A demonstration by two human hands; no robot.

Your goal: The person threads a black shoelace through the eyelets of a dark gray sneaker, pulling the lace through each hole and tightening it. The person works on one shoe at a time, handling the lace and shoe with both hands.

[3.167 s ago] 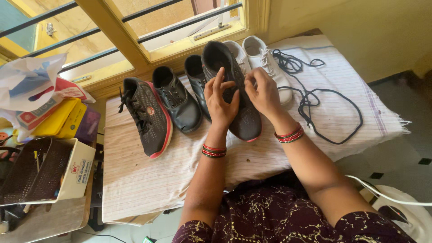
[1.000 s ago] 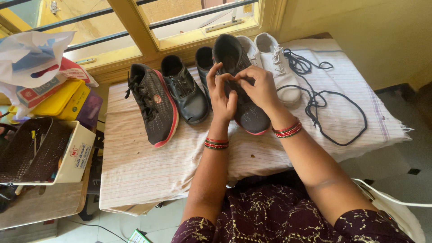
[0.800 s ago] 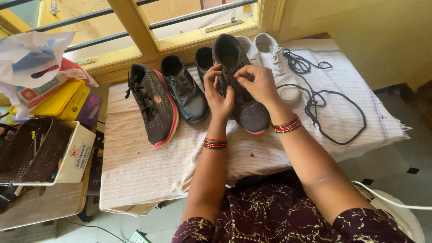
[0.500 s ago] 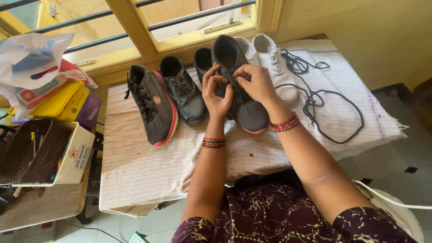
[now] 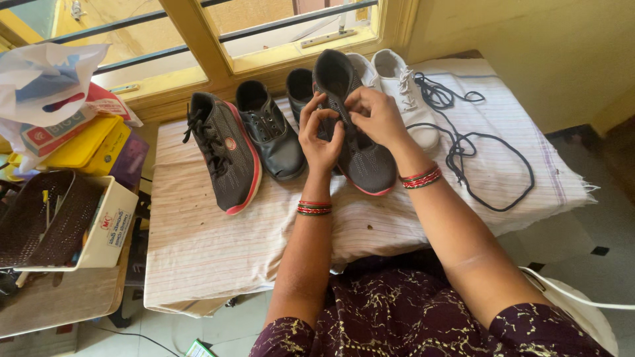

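Both my hands rest on a dark grey sneaker with a red sole (image 5: 367, 162) in the middle of a cloth-covered table (image 5: 198, 238). My left hand (image 5: 319, 135) grips its left side, thumb and fingers pinched at the eyelets. My right hand (image 5: 377, 116) pinches the upper near the tongue. Its matching sneaker (image 5: 225, 155), laced, lies to the left. Two black leather shoes (image 5: 268, 132) stand between them, one mostly hidden behind my left hand. White sneakers (image 5: 403, 92) sit to the right, beside loose black laces (image 5: 476, 158).
A window with yellow frame and bars (image 5: 218, 39) runs behind the table. At left, a white box with a dark woven basket (image 5: 46, 218), yellow packages (image 5: 83, 142) and a plastic bag (image 5: 43, 79). A white cable (image 5: 582, 301) lies at lower right.
My hands have stayed on the grey sneaker, fingers shifting slightly up its lacing area. The view has drifted a little; nothing else moved.
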